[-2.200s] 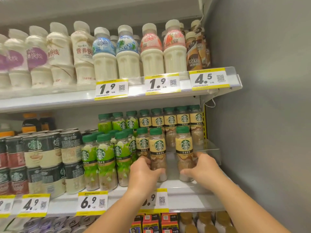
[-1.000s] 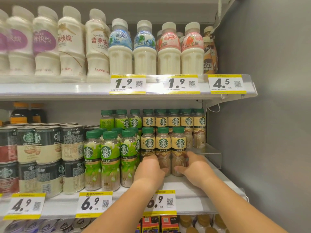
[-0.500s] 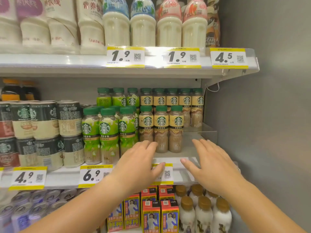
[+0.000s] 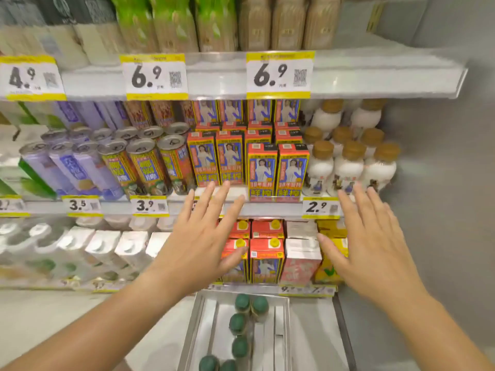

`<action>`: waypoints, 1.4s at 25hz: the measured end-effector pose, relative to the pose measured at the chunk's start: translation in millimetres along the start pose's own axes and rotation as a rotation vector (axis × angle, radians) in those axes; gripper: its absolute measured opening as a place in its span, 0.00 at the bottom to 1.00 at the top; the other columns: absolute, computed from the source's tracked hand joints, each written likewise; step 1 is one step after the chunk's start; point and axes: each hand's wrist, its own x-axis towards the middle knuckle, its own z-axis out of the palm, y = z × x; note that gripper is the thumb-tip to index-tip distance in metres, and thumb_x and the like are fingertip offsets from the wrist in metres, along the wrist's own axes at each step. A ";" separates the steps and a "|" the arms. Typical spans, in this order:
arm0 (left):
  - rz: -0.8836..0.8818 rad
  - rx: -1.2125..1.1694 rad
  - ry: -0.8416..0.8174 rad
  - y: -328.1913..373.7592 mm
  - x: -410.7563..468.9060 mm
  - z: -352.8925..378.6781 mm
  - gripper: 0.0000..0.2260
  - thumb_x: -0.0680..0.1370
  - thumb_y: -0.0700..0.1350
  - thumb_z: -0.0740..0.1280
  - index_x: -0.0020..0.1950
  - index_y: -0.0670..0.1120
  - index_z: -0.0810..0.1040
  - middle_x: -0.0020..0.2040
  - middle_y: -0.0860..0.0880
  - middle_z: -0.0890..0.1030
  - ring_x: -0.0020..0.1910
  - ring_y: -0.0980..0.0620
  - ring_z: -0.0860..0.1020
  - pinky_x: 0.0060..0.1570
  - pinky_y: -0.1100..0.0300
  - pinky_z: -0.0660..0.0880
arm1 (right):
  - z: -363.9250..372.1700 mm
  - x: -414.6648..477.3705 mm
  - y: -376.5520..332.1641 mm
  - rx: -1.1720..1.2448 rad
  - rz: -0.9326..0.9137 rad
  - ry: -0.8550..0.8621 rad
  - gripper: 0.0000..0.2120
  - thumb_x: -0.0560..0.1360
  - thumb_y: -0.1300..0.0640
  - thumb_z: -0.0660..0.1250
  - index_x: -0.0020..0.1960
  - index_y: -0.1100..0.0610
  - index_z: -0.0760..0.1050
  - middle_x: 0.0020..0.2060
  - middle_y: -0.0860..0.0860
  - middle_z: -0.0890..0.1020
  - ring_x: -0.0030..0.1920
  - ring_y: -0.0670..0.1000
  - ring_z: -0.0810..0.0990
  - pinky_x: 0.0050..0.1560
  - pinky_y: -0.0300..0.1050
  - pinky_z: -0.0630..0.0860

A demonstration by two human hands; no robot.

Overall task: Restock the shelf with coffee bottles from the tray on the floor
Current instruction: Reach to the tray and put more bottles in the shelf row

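A grey tray [image 4: 284,330] lies on the floor at the bottom centre with several green-capped coffee bottles [image 4: 237,324] standing in it. My left hand [image 4: 201,236] and my right hand [image 4: 372,236] hover above the tray in front of the lower shelves, fingers spread and empty. At the top edge, blurred, stand the bases of brown coffee bottles [image 4: 289,22] and green ones [image 4: 171,22] on the shelf [image 4: 375,76] with 6.9 price tags.
Below that shelf are purple and patterned cans [image 4: 139,162], red-blue cartons [image 4: 278,170] and white bottles with brown caps [image 4: 348,167]. The lowest shelf holds more cartons [image 4: 265,253]. A grey wall [image 4: 442,183] closes the right side.
Both hands let go of the coffee bottles on the shelf and drew back open. My view dropped from the coffee shelf to the lower shelves and the tray on the floor.
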 end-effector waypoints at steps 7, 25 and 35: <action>-0.104 -0.137 -0.436 20.8 -88.8 152.6 0.37 0.71 0.64 0.61 0.75 0.44 0.67 0.72 0.40 0.70 0.71 0.38 0.69 0.67 0.40 0.69 | 159.7 -78.8 -21.2 0.102 -0.041 -0.377 0.36 0.75 0.39 0.53 0.77 0.60 0.61 0.76 0.58 0.64 0.77 0.59 0.61 0.76 0.54 0.56; -0.575 -1.057 -0.877 16.7 -205.3 301.4 0.20 0.67 0.52 0.78 0.58 0.53 0.80 0.51 0.54 0.83 0.49 0.58 0.81 0.53 0.62 0.78 | 328.3 -118.7 -77.6 0.727 0.500 -0.536 0.22 0.72 0.54 0.72 0.62 0.51 0.69 0.51 0.46 0.74 0.57 0.57 0.77 0.54 0.56 0.76; -1.052 -1.239 -0.540 60.1 -183.8 329.5 0.23 0.68 0.35 0.76 0.55 0.56 0.74 0.45 0.54 0.83 0.45 0.54 0.83 0.44 0.59 0.80 | 348.8 -125.6 -87.9 0.786 0.607 -0.444 0.26 0.68 0.54 0.75 0.59 0.43 0.67 0.52 0.46 0.81 0.52 0.55 0.80 0.52 0.55 0.78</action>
